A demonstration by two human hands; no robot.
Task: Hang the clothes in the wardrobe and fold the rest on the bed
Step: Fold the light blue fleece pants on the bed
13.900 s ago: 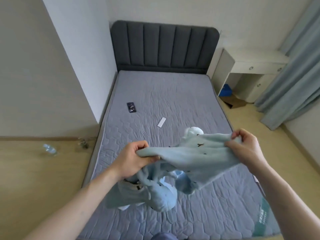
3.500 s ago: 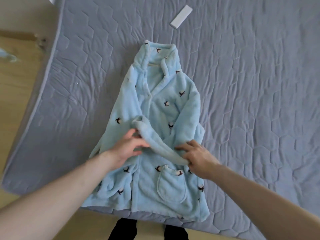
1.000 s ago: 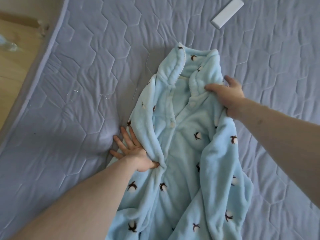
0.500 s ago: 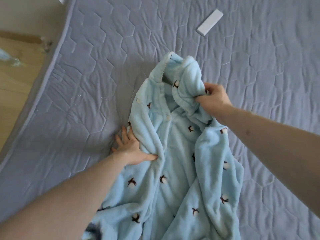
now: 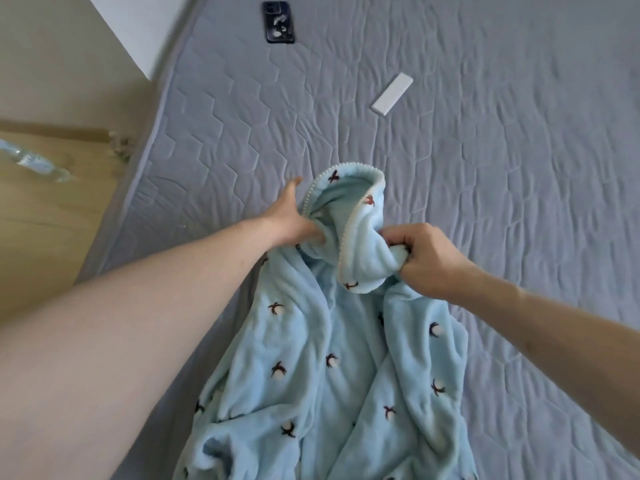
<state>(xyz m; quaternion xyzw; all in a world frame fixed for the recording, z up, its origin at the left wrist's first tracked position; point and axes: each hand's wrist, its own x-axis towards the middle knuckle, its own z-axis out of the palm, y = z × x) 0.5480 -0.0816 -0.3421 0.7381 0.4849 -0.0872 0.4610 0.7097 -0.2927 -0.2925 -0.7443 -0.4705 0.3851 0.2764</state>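
A light blue fleece robe [image 5: 329, 368] with small dark embroidered motifs lies on the grey quilted mattress [image 5: 485, 168], its collar end bunched and lifted. My left hand [image 5: 294, 220] grips the left side of the collar, thumb stretched out. My right hand [image 5: 426, 258] is closed on a bunch of fleece at the right side of the collar. The robe's lower part runs toward the near edge of the view, rumpled and partly under my left forearm.
A dark phone [image 5: 278, 21] lies on the mattress at the far left. A white flat bar [image 5: 392, 94] rests beyond the robe. The wooden floor [image 5: 45, 216] and a plastic bottle [image 5: 34, 164] are left of the bed, with a white wall corner [image 5: 131, 32] behind.
My left hand has moved from the robe's left side up to the collar. Both hands have gathered and lifted the collar end. The view has tilted up, and the phone now shows.
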